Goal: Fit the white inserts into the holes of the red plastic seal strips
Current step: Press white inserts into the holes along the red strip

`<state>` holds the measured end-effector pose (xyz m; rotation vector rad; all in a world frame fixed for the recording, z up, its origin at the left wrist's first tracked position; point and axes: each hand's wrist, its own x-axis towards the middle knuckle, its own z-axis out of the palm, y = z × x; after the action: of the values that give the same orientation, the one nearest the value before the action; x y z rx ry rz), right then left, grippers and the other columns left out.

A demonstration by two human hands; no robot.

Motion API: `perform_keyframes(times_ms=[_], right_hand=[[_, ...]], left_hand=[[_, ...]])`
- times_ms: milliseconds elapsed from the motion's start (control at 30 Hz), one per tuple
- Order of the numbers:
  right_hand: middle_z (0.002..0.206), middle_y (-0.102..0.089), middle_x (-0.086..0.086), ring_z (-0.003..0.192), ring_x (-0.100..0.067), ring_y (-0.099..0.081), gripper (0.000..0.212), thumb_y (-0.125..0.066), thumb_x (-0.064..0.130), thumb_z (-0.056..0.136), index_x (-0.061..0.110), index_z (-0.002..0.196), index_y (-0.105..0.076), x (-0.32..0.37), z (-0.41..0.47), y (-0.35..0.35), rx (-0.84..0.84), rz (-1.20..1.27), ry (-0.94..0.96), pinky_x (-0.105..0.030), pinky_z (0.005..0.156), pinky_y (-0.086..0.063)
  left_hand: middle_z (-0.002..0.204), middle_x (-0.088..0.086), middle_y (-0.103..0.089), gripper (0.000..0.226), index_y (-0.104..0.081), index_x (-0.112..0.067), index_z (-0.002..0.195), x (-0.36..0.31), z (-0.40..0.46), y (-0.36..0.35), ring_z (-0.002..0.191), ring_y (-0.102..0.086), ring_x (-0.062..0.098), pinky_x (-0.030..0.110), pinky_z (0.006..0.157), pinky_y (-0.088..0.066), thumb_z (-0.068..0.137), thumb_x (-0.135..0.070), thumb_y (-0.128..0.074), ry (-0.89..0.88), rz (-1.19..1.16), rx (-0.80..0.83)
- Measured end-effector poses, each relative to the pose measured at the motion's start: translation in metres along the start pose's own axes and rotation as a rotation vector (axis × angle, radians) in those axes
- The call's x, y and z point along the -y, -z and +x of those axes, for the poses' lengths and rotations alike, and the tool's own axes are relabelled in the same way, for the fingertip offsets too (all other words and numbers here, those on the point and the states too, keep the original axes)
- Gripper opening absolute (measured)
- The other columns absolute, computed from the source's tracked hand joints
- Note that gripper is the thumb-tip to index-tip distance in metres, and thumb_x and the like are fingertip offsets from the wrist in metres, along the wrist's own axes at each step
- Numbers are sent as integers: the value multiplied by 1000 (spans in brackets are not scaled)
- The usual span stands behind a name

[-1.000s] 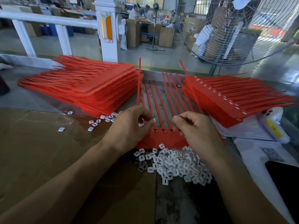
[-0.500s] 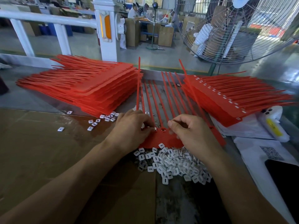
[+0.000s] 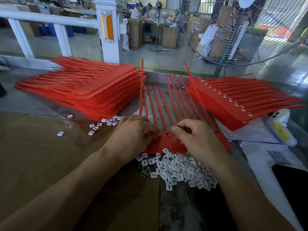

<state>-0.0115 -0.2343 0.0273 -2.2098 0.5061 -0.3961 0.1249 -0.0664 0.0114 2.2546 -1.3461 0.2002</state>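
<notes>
A red sheet of joined seal strips (image 3: 166, 143) lies in front of me, its thin tails fanning away over the metal table. My left hand (image 3: 133, 135) rests on the sheet's left part and pinches a white insert at a hole by its fingertips. My right hand (image 3: 193, 137) lies curled on the sheet's right part, fingers bent down onto the row of holes; what they hold is hidden. One open hole (image 3: 167, 134) shows between the two hands. A heap of white inserts (image 3: 176, 169) sits just below the sheet.
A tall stack of red strip sheets (image 3: 86, 92) lies at the left, another stack with white inserts fitted (image 3: 236, 102) at the right. Loose inserts (image 3: 103, 122) are scattered left of my hands. A white device (image 3: 280, 127) and papers lie far right. Cardboard (image 3: 41, 155) covers the near table.
Both hands have shifted left along the row of holes. My right hand has moved in towards the left one, so less of the sheet shows between them.
</notes>
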Motion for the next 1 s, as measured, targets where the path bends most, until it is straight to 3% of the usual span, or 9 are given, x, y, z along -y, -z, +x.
perform_keyframes(times_ms=[100, 467, 633, 767, 1000], right_hand=[[80, -71, 20, 73, 0, -68, 20, -63, 43, 100, 32, 87, -72, -1, 0, 0, 7, -4, 1, -16, 60, -43], [83, -73, 14, 78, 7, -67, 15, -64, 41, 100, 32, 92, -73, 1, 1, -1, 41, -25, 13, -6, 58, -46], [87, -74, 17, 82, 7, -67, 12, -66, 40, 99, 34, 93, -74, 0, 1, 0, 64, -16, 26, -13, 68, -48], [90, -71, 30, 86, 11, -66, 6, -73, 34, 95, 39, 91, -76, -1, -2, 5, 190, -70, 74, -15, 72, -46], [87, -71, 20, 79, 1, -67, 8, -81, 30, 88, 37, 87, -76, 1, -2, 3, 273, -114, 104, -20, 70, -50]], left_hand=[[118, -22, -62, 23, -71, -43, 117, 1, 0, 0, 117, -49, 4, 34, 104, -28, 96, -39, -62, -25, 34, 34], [118, -24, -56, 26, -69, -44, 122, 0, 1, 1, 119, -46, 2, 35, 106, -29, 98, -41, -59, -46, 30, 113], [120, -23, -55, 26, -68, -43, 122, 0, 2, 1, 120, -45, 3, 36, 106, -29, 98, -41, -59, -27, 21, 134], [118, -23, -55, 25, -69, -42, 121, -1, 3, 2, 121, -46, 4, 42, 110, -32, 98, -41, -58, -14, -2, 146], [119, -16, -57, 24, -69, -40, 119, -9, 3, 4, 121, -46, 10, 39, 108, -31, 99, -38, -55, -7, 27, 150]])
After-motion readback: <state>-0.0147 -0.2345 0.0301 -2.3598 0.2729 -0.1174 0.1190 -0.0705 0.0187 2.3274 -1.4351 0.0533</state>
